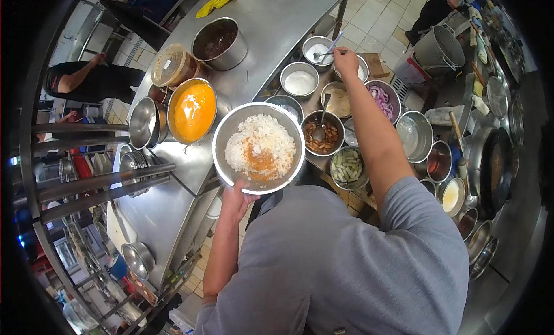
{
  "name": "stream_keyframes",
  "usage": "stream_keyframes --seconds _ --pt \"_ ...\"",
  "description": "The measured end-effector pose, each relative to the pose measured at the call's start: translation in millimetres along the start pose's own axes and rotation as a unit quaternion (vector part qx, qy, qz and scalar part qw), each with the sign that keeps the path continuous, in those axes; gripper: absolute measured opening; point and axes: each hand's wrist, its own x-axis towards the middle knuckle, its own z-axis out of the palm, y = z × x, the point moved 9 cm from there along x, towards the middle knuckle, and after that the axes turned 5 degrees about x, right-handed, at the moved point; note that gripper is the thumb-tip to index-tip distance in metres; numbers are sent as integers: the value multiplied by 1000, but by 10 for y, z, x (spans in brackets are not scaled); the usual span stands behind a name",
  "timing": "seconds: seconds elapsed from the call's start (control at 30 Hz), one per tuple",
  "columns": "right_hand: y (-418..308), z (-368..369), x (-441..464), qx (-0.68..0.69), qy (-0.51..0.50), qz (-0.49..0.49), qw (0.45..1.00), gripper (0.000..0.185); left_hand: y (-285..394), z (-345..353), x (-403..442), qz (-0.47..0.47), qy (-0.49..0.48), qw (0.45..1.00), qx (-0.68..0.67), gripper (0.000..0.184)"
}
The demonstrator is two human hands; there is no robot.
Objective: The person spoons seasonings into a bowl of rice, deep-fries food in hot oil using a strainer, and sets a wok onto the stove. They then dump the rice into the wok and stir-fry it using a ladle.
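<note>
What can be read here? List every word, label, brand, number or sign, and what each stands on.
No text can be read in this view.
White patch on the plastic tub, possibly a label: too small and blurred to read.
Metal bowl in the left hand: no lettering visible.
Grey shirt: no lettering visible.

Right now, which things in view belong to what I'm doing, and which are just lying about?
In use:
bowl of rice, in your left hand
spoon, in your right hand
white powder, at the spoon's tip

Probably just lying about:
yellow cloth
stacked bowls
cardboard
</note>
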Motion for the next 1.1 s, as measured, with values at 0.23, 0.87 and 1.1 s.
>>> stream_keyframes --seconds 0.23,0.87,1.1 --pt "57 46 -11 81 -18 32 996 20 91 41 7 19 8 1000 -3 44" --pt "283 -496 -322 305 -61 186 932 15 218 189 157 0 -11 1000 3 46" --pt "345 -572 -353 340 -68 207 915 17 221 197 212 -7 -27 1000 -6 45"
